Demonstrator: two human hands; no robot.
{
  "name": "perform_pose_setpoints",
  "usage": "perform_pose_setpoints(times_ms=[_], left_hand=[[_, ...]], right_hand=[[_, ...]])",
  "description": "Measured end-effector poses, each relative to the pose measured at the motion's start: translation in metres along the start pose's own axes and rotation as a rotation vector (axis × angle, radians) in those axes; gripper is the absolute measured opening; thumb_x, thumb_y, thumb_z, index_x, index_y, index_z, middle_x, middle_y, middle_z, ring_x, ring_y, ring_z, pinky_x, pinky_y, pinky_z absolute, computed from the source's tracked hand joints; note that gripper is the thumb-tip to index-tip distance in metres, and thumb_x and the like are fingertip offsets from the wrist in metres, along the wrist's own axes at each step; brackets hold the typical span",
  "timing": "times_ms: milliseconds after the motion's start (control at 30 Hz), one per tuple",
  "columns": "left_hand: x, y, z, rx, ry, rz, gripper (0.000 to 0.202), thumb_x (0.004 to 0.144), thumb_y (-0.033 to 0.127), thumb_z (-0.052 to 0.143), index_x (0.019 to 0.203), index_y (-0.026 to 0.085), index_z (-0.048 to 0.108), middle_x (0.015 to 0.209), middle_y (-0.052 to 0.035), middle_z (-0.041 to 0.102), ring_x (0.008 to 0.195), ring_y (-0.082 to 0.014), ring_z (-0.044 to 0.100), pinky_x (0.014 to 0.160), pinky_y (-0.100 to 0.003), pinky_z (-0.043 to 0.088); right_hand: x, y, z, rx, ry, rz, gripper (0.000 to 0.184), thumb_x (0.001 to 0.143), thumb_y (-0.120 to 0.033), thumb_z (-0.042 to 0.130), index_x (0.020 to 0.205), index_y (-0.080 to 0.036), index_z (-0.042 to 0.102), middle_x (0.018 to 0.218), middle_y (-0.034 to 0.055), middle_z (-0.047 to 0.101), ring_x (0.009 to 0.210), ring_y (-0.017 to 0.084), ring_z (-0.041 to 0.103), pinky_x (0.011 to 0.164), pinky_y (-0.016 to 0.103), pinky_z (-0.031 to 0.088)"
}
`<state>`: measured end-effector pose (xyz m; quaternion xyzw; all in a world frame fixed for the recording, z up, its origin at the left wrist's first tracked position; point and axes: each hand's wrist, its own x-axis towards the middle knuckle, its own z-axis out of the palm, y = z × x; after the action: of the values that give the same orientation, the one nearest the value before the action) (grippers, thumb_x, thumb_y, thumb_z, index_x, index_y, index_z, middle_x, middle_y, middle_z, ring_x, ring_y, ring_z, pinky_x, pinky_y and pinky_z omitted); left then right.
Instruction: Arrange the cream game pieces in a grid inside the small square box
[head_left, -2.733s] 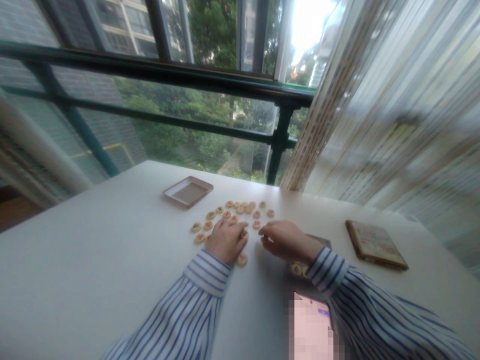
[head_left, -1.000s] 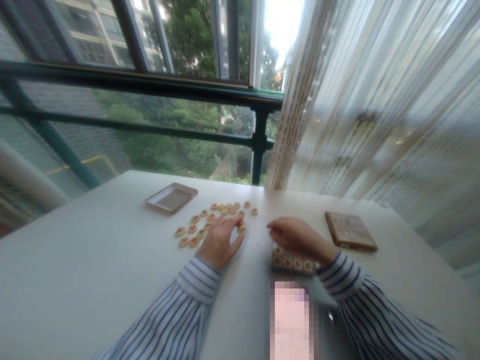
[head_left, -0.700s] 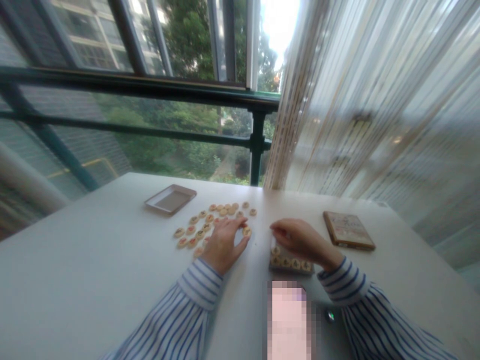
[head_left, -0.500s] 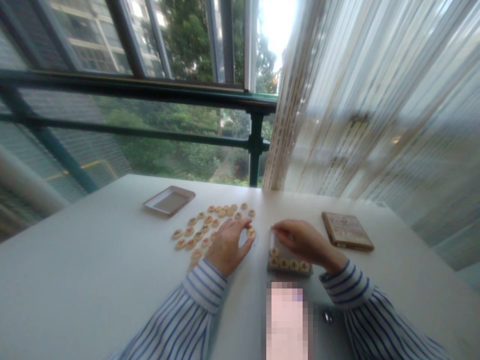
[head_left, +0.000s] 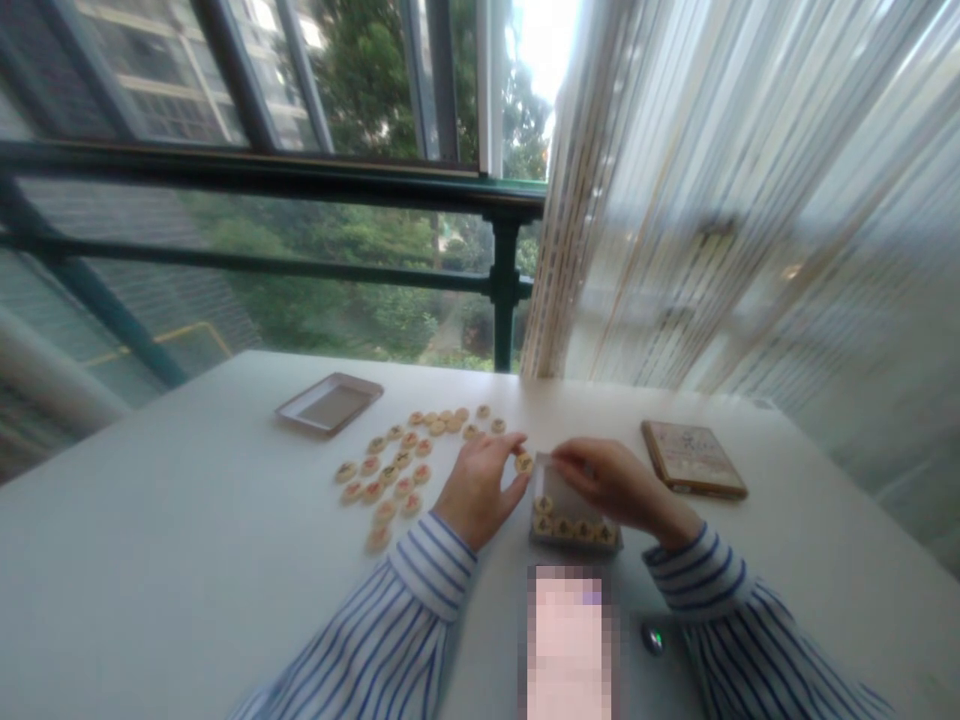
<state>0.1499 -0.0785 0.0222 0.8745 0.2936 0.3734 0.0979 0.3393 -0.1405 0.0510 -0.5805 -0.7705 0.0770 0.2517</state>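
My left hand [head_left: 476,488] pinches a round wooden Chinese chess piece [head_left: 524,463] with a dark character, thumb below and fingers above. It hovers just left of a shallow box [head_left: 577,546]. Inside that box, a row of chess pieces [head_left: 583,530] lines the near side, with one more piece [head_left: 544,505] above the row's left end. Over the far part of the box is my right hand [head_left: 615,485], its fingers pressed together by the far left corner. Whether those fingertips grip the rim or something small is hidden.
Loose chess pieces [head_left: 389,474] with red or dark characters lie spread left of my left hand. A shallow tray [head_left: 330,404] lies at the back left of the white table [head_left: 187,520]. A flat brown case [head_left: 694,457] is at the right. Beyond are a railing and curtain.
My left hand has moved right with the chess piece, closer to the box and my right hand. The right hand stays at the box. The view has shifted slightly.
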Motion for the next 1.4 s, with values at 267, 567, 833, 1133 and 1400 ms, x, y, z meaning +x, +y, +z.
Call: perform_pose_setpoints(times_ms=[267, 567, 833, 1133, 1400], left_hand=[[-0.007, 0.002, 0.017, -0.002, 0.054, -0.009, 0.034, 0.073, 0.019, 0.058, 0.106, 0.016, 0.05, 0.091, -0.006, 0.063, 0.091, -0.021, 0.056, 0.085, -0.04, 0.044], [-0.02, 0.006, 0.027, 0.024, 0.131, 0.084, 0.029, 0.076, 0.023, 0.057, 0.103, 0.018, 0.051, 0.091, -0.0067, 0.064, 0.091, -0.0207, 0.058, 0.089, -0.041, 0.044], [-0.022, 0.008, 0.029, -0.031, 0.146, 0.08, 0.028, 0.075, 0.024, 0.059, 0.101, 0.017, 0.054, 0.092, -0.0078, 0.064, 0.092, -0.0212, 0.057, 0.088, -0.04, 0.045], [-0.024, 0.011, 0.024, -0.336, 0.08, -0.182, 0.023, 0.075, 0.027, 0.06, 0.095, 0.017, 0.061, 0.093, -0.007, 0.066, 0.088, -0.0185, 0.061, 0.08, -0.033, 0.049], [-0.017, 0.016, 0.023, -0.93, -0.044, -0.715, 0.027, 0.067, 0.034, 0.067, 0.086, 0.013, 0.067, 0.067, -0.0045, 0.068, 0.062, -0.0152, 0.063, 0.054, -0.024, 0.049]], right_hand=[[-0.004, 0.008, 0.005, 0.035, -0.012, 0.01, 0.016, 0.081, -0.024, 0.05, 0.087, -0.019, 0.064, 0.076, 0.0029, 0.066, 0.068, 0.013, 0.057, 0.064, 0.023, 0.04], [-0.005, 0.0, 0.007, 0.289, -0.086, 0.013, 0.02, 0.081, -0.023, 0.051, 0.093, -0.016, 0.065, 0.081, 0.0041, 0.068, 0.073, 0.014, 0.059, 0.066, 0.023, 0.043], [-0.004, 0.0, 0.012, 0.426, -0.076, 0.049, 0.019, 0.079, -0.024, 0.054, 0.089, -0.014, 0.066, 0.081, 0.0046, 0.069, 0.072, 0.013, 0.059, 0.065, 0.023, 0.045], [-0.004, 0.001, 0.01, 0.459, -0.074, 0.064, 0.02, 0.079, -0.027, 0.055, 0.089, -0.015, 0.067, 0.08, 0.0045, 0.068, 0.071, 0.013, 0.059, 0.063, 0.023, 0.045], [-0.004, -0.001, 0.009, 0.482, -0.061, 0.043, 0.019, 0.081, -0.025, 0.052, 0.091, -0.015, 0.066, 0.084, 0.0041, 0.068, 0.076, 0.013, 0.059, 0.068, 0.023, 0.046]])
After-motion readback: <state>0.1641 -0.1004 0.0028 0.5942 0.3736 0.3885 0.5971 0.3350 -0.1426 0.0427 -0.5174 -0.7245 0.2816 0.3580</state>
